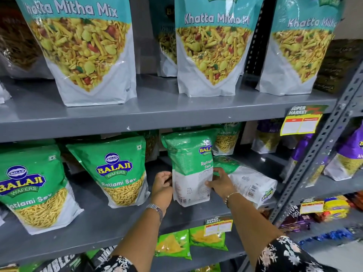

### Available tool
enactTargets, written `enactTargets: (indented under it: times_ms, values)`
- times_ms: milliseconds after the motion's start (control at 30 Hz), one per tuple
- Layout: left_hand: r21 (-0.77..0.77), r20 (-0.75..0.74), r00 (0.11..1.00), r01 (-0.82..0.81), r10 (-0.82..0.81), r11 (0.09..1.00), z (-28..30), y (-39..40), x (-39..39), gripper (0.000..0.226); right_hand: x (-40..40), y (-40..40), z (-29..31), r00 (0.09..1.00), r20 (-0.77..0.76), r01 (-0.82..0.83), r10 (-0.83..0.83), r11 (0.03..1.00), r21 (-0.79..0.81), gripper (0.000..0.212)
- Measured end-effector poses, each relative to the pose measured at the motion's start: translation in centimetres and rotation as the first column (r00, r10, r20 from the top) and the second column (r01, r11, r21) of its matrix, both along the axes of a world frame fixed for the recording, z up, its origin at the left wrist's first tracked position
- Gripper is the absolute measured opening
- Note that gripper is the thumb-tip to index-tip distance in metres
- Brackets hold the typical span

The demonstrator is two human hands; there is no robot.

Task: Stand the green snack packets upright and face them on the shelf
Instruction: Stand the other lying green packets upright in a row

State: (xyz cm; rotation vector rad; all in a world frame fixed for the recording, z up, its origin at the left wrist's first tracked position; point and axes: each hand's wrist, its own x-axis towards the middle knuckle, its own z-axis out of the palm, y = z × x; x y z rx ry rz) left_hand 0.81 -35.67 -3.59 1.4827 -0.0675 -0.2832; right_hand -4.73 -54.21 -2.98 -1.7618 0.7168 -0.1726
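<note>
Your left hand (162,183) and right hand (220,183) clasp one green Ratlami Sev packet (191,169) from opposite sides, at the centre of the frame. Fingers of each hand are curled onto the packet's lower white section. The packet stands upright on the grey middle shelf (110,222), turned so its back panel with barcode faces you and its front shows only at the right edge. Just right of it, a second green packet (247,181) lies flat on its side, back panel up. At centre left, two green packets (115,171) (29,187) stand upright, fronts facing you. Along the top of the frame, teal Khatta Mitha Mix pouches (210,48) stand on the upper shelf (157,110).
</note>
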Motion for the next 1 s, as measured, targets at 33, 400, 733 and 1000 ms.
enactTargets:
  times_ms: [33, 400, 733, 1000]
  values:
    - [0.012, -0.004, 1.000, 0.018, -0.018, 1.000, 0.0, 0.1, 0.1, 0.052, -0.4, 0.2, -0.3, 1.000, 0.014, 0.016, -0.016, 1.000, 0.011, 0.057]
    - [0.084, 0.004, 0.988, 0.153, -0.154, 0.985, -0.2, -0.1, 0.2, 0.065, -2.0, 6.9, -1.2, 0.965, 0.018, 0.262, -0.261, 0.961, -0.084, 0.083]
    - [0.026, -0.030, 0.997, 0.079, -0.078, 0.997, 0.1, -0.1, -1.1, 0.061, -0.4, 10.2, -2.8, 0.988, 0.007, 0.152, -0.153, 0.980, -0.131, 0.139]
    - [0.141, 0.019, 0.992, 0.121, -0.125, 0.983, -0.9, 2.0, -1.0, 0.058, 1.8, 4.0, -2.9, 0.969, -0.178, -0.219, 0.172, 0.930, -0.294, 0.132]
